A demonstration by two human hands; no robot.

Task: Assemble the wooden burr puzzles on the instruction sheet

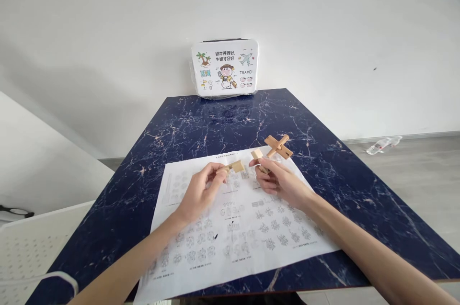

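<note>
My left hand (201,190) pinches a small notched wooden piece (237,166) between thumb and fingers, held just above a white instruction sheet (233,228). My right hand (278,179) is closed on a wooden puzzle assembly (275,148), a cross of interlocked light wood bars that sticks out beyond my fingers. The two hands are a short gap apart, the loose piece pointing toward the assembly. The sheet is printed with rows of small puzzle diagrams and lies flat on a dark blue marble-pattern table (201,123).
A white tin box (225,68) with cartoon travel pictures stands against the wall at the table's far edge. A white perforated chair (32,242) is at lower left. A clear plastic bottle (383,144) lies on the grey floor at right.
</note>
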